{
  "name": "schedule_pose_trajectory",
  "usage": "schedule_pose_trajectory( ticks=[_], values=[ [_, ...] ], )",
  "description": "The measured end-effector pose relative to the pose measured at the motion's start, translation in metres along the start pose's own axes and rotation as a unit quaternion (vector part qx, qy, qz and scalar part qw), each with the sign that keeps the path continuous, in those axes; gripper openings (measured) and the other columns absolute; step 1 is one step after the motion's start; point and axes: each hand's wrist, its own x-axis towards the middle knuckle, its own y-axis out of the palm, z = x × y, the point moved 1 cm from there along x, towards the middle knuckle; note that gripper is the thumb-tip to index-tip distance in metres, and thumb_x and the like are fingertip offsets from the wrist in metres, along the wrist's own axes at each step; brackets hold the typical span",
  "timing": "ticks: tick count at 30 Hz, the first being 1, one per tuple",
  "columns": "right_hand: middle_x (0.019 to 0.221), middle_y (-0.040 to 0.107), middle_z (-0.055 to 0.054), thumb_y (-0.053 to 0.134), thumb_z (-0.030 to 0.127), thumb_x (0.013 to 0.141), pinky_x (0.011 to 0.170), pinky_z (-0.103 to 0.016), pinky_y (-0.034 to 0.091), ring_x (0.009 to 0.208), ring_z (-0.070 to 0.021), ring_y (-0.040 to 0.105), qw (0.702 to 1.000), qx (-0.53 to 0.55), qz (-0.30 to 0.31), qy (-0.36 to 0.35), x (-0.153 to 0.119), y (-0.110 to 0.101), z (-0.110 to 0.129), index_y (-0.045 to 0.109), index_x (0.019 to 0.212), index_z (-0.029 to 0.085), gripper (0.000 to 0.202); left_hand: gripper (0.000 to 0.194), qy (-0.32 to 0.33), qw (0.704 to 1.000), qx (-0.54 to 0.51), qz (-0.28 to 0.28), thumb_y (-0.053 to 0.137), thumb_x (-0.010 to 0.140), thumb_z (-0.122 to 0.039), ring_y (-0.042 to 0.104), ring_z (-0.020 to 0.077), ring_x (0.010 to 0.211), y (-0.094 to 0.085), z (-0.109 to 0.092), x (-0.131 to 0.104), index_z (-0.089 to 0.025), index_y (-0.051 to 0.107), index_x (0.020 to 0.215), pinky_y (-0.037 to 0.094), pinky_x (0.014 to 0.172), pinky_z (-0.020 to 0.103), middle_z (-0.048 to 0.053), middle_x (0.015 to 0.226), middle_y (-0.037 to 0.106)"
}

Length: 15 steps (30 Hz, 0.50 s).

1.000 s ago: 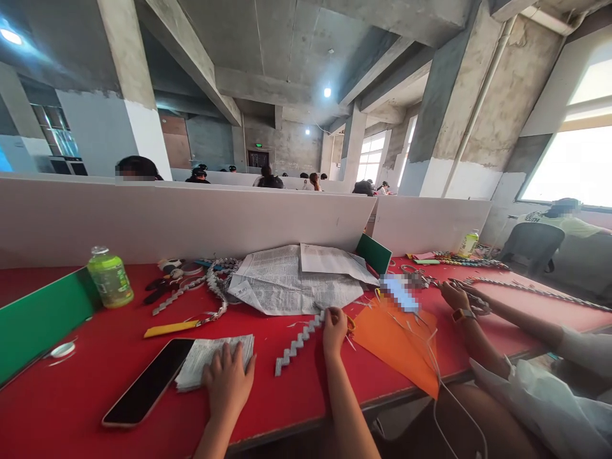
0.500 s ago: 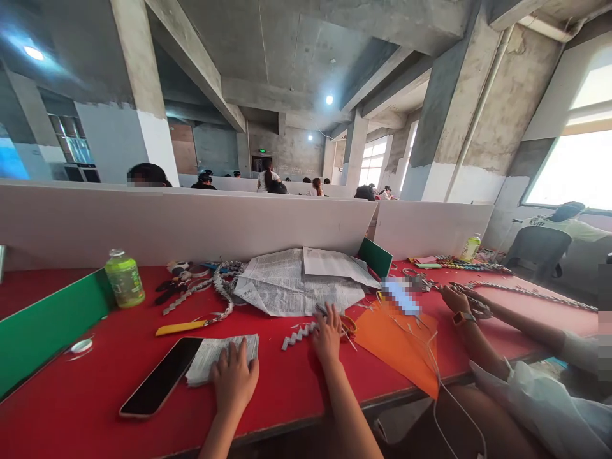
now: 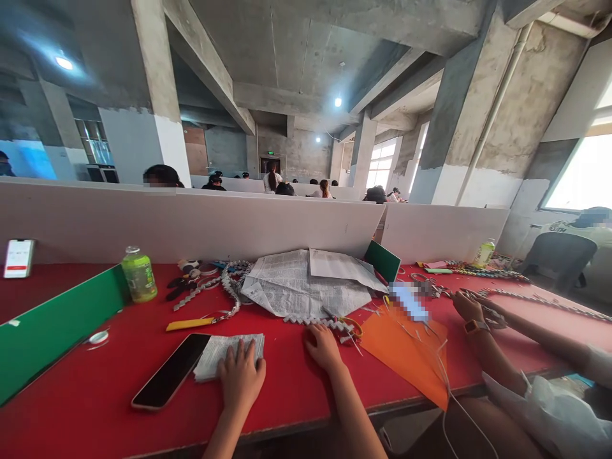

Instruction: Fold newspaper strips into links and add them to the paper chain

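Note:
My left hand [image 3: 243, 376] lies flat with fingers spread on a small stack of folded newsprint strips [image 3: 205, 361], beside a dark-screened phone [image 3: 167, 373]. On the red table, my right hand [image 3: 327, 349] rests with its thumb held apart from the other fingers. Its fingertips are at the near edge of a zigzag folded-paper chain [image 3: 342, 326]; whether they touch it I cannot tell. Beyond the chain are spread newspaper sheets [image 3: 287, 284]. Yellow-handled scissors [image 3: 356, 328] lie to the right of the chain, partly hidden by it.
An orange sheet [image 3: 401, 357] with white cords lies to the right, near a co-worker's hands [image 3: 471, 309]. A yellow-handled cutter [image 3: 190, 324], braided chains [image 3: 232, 287] and a green drink bottle [image 3: 138, 274] are at the back left. Green dividers [image 3: 71, 325] and a white partition [image 3: 215, 220] bound the table.
The paper chain has shifted away toward the newspaper, and more of it shows. My right hand has gone from spread over it to its near side. My left hand stays on the stack.

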Motion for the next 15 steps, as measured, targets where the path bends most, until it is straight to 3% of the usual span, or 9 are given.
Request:
schedule_pose_trajectory(
  ticks=[3,7,11,15],
  values=[
    [0.102,0.062,-0.004,0.049,0.016,0.074,0.086,-0.029,0.038,0.099,-0.0202,0.052,1.000,-0.009,-0.021,0.020,0.000,-0.001,-0.002,0.062,0.096,0.022,0.026,0.046,0.000,1.000,-0.009,-0.003,0.038,0.082,-0.029,0.036,0.0347,0.124,0.000,0.000,-0.001,-0.017,0.051,0.125,0.025,0.098,0.049,0.013,0.134,0.045],
    [0.126,0.052,-0.007,0.045,0.011,0.074,0.098,-0.036,0.030,0.117,-0.0239,0.043,0.991,-0.031,-0.083,0.099,0.000,0.003,-0.010,0.058,0.113,0.020,0.042,0.046,0.001,1.000,-0.015,-0.015,0.037,0.083,-0.028,0.037,0.0342,0.124,0.000,0.001,-0.001,-0.015,0.049,0.126,0.026,0.098,0.049,0.013,0.133,0.047],
    [0.125,0.054,-0.010,0.044,0.011,0.075,0.105,-0.038,0.022,0.122,-0.0244,0.041,0.987,-0.046,-0.071,0.136,0.001,0.009,-0.017,0.058,0.115,0.015,0.042,0.047,0.003,0.999,-0.019,-0.044,0.034,0.086,-0.026,0.038,0.0332,0.123,0.001,0.002,0.000,-0.010,0.044,0.129,0.025,0.099,0.049,0.015,0.133,0.046],
    [0.122,0.057,-0.009,0.044,0.013,0.076,0.105,-0.039,0.023,0.121,-0.0243,0.043,0.987,-0.051,-0.072,0.134,0.002,0.011,-0.018,0.061,0.112,0.017,0.040,0.043,-0.005,0.999,-0.028,-0.044,0.032,0.087,-0.026,0.040,0.0346,0.121,0.001,0.003,0.001,-0.008,0.052,0.120,0.025,0.098,0.052,0.016,0.132,0.048]
  ],
)
